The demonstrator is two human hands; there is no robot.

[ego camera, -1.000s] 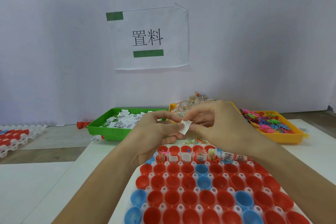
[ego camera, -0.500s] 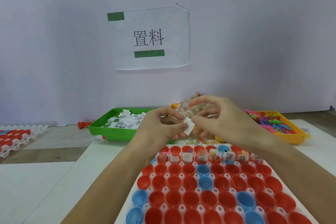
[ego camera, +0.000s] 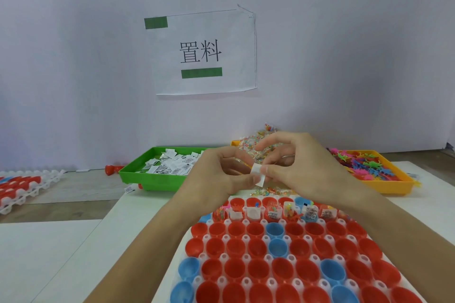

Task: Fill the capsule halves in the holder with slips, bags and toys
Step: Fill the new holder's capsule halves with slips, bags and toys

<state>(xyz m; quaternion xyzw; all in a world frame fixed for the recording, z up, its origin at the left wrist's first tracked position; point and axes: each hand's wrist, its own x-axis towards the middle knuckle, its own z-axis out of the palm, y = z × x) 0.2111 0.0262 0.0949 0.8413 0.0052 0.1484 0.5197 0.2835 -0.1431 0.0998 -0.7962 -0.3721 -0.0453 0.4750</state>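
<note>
A white holder (ego camera: pixel 246 240) with rows of red and blue capsule halves lies in front of me. The far rows hold slips, bags and small toys; the nearer halves look empty. Above the holder's far edge, my left hand (ego camera: pixel 219 177) and my right hand (ego camera: pixel 302 167) both pinch one small white paper slip (ego camera: pixel 258 176) between fingertips. A green tray (ego camera: pixel 152 179) of slips stands behind on the left. A pile of small clear bags (ego camera: pixel 253 145) shows behind my hands. An orange tray (ego camera: pixel 394 186) of coloured toys is at the right.
A second holder (ego camera: pixel 22 189) with red halves lies at the far left on a lower surface. A stray slip (ego camera: pixel 128 189) and a red capsule piece (ego camera: pixel 111 170) lie by the green tray. A paper sign (ego camera: pixel 204 51) hangs on the wall behind.
Both hands rose and shifted slightly right with the slip still between them. The fingers of my right hand spread apart above the slip.
</note>
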